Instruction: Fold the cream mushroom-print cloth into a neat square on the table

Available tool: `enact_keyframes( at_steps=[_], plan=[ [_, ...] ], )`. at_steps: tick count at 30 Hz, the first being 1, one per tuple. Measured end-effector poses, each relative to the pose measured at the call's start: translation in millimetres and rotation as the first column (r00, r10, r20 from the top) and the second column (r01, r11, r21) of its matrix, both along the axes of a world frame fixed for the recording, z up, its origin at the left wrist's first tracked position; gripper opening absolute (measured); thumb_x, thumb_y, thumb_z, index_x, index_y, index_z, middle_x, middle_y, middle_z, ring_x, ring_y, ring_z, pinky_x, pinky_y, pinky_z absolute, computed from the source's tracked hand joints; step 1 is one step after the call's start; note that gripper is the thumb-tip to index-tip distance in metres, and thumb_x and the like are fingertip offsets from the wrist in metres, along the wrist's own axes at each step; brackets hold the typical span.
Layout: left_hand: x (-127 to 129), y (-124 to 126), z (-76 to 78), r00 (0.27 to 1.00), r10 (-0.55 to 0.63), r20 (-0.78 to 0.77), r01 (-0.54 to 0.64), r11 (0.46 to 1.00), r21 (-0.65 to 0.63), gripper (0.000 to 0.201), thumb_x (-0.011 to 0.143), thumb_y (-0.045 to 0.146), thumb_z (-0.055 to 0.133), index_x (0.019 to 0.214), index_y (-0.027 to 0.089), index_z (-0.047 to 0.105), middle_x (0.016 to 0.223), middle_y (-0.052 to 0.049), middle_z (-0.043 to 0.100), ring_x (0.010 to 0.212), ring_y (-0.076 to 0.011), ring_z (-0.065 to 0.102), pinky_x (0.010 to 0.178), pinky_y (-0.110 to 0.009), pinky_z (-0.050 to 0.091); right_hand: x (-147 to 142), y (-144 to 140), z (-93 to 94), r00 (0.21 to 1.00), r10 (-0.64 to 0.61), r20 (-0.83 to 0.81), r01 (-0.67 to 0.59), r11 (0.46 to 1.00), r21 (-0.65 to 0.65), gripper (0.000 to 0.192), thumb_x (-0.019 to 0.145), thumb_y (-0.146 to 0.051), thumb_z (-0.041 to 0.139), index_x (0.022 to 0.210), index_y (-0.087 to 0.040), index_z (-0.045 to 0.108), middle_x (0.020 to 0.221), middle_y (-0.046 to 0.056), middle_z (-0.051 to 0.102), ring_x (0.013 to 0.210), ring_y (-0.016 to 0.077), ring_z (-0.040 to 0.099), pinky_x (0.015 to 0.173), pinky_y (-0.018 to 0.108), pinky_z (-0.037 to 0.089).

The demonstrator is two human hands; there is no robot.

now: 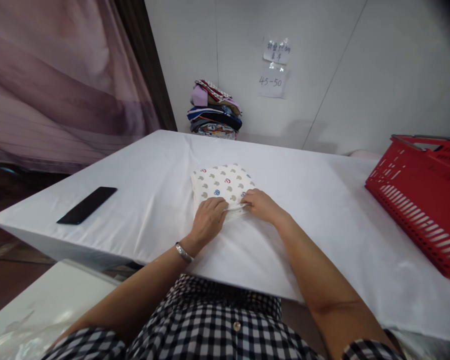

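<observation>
While "45-50" is read on a wall note [272, 81], the folded patterned cloth [222, 184] is pinched at its near edge by the left hand [209, 219] and right hand [261, 205].

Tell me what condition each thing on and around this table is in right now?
Patterned cloth: folded flat, near edge gripped.
Left hand: closed on the cloth's edge.
Right hand: closed on the same edge.
Phone: flat, screen dark.
Red basket: upright; contents not visible.
Clothes pile: folded, stacked against the wall.
Tablecloth: spread, slightly creased.
</observation>
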State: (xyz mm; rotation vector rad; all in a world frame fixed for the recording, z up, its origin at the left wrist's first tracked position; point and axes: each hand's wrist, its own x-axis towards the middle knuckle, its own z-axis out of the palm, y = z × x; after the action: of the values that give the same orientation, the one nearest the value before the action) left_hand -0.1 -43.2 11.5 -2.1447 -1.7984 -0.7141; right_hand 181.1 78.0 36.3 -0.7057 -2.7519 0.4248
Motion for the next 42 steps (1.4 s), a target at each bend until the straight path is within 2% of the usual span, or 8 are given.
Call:
enact_keyframes(
  at_steps=[5, 9, 18, 23, 28, 31, 37, 42],
  plan=[
    [3, -2, -9.6, 0.981, -0.140, -0.134, 0.141, 0.990, -0.003, 0.010, 0.086, 0.022, 0.053, 0.090, 0.020, 0.061, 0.123, -0.008, 0.057, 0.119, -0.0263, 0.046, 0.098, -0.045, 0.036, 0, -1, 3.3, 1.000, -0.004, -0.022, 0.003, 0.999, -0.038, 0.020, 0.080, -0.009, 0.053, 0.087, -0.019, 0.069, 0.091, 0.003, 0.064, 0.089, 0.0154, 0.053, 0.078, 0.024, 0.038],
    [3, 2, -14.1, 0.984, -0.079, -0.161, 0.086, 0.996, 0.037, 0.011, 0.085, 0.025, 0.056, 0.093, 0.020, 0.063, 0.125, -0.009, 0.056, 0.122, -0.0276, 0.045, 0.099, -0.046, 0.036, 0, -2, 4.6, 1.000, -0.013, -0.027, 0.012, 0.999, -0.043, 0.022, 0.080, -0.007, 0.052, 0.084, -0.019, 0.069, 0.088, 0.003, 0.064, 0.087, 0.0151, 0.053, 0.075, 0.024, 0.038],
    [0, 4, -6.9, 0.988, -0.025, -0.151, 0.044, 0.991, 0.125, 0.017, 0.089, 0.023, 0.049, 0.087, 0.021, 0.066, 0.115, -0.007, 0.063, 0.118, -0.0260, 0.050, 0.100, -0.046, 0.035, -1, 1, 2.0, 0.999, 0.014, -0.041, -0.015, 1.000, -0.027, 0.019, 0.080, -0.008, 0.053, 0.080, -0.019, 0.068, 0.084, 0.003, 0.063, 0.084, 0.0151, 0.053, 0.073, 0.024, 0.037],
    [2, 3, -9.9, 0.984, -0.018, -0.175, 0.040, 0.992, 0.120, 0.020, 0.088, 0.015, 0.048, 0.080, 0.020, 0.065, 0.114, -0.005, 0.064, 0.117, -0.0253, 0.051, 0.100, -0.046, 0.035, 0, -2, 2.8, 1.000, 0.022, 0.011, -0.022, 0.999, -0.027, 0.016, 0.075, -0.016, 0.063, 0.089, -0.020, 0.068, 0.089, 0.004, 0.062, 0.086, 0.0174, 0.053, 0.074, 0.026, 0.038],
    [2, 5, -7.1, 0.987, 0.009, -0.161, 0.020, 0.984, 0.179, 0.019, 0.089, 0.016, 0.048, 0.082, 0.019, 0.065, 0.116, -0.006, 0.064, 0.119, -0.0246, 0.050, 0.101, -0.046, 0.034, -2, -2, -0.5, 0.997, -0.020, 0.077, 0.014, 0.997, 0.076, 0.025, 0.075, -0.017, 0.063, 0.100, -0.020, 0.066, 0.095, 0.006, 0.062, 0.090, 0.0206, 0.053, 0.077, 0.029, 0.037],
    [1, 4, -9.4, 0.984, 0.003, -0.176, 0.031, 0.981, 0.189, 0.019, 0.089, 0.018, 0.048, 0.081, 0.019, 0.065, 0.116, -0.005, 0.065, 0.117, -0.0239, 0.052, 0.101, -0.045, 0.034, -4, -1, -2.1, 0.997, -0.013, 0.077, 0.003, 0.991, 0.134, 0.021, 0.079, -0.013, 0.057, 0.095, -0.020, 0.067, 0.092, 0.006, 0.063, 0.089, 0.0199, 0.053, 0.076, 0.029, 0.036],
    [-2, 2, -11.6, 0.978, -0.039, -0.207, 0.063, 0.992, 0.110, 0.014, 0.087, 0.025, 0.054, 0.088, 0.022, 0.067, 0.121, -0.005, 0.062, 0.118, -0.0248, 0.051, 0.103, -0.047, 0.033, -6, 1, -4.0, 0.998, -0.001, 0.070, -0.012, 0.984, 0.179, 0.014, 0.078, -0.010, 0.056, 0.083, -0.018, 0.066, 0.086, 0.005, 0.062, 0.084, 0.0185, 0.052, 0.072, 0.028, 0.035],
    [-13, 7, 0.7, 0.973, 0.023, -0.228, 0.022, 0.982, 0.190, 0.018, 0.087, 0.018, 0.051, 0.090, 0.022, 0.068, 0.124, -0.004, 0.060, 0.122, -0.0255, 0.048, 0.104, -0.049, 0.031, -8, -1, -14.6, 0.994, -0.046, -0.100, 0.075, 0.948, 0.308, 0.015, 0.085, -0.015, 0.051, 0.092, -0.017, 0.064, 0.095, 0.007, 0.062, 0.092, 0.0206, 0.049, 0.077, 0.030, 0.034]
  ],
)
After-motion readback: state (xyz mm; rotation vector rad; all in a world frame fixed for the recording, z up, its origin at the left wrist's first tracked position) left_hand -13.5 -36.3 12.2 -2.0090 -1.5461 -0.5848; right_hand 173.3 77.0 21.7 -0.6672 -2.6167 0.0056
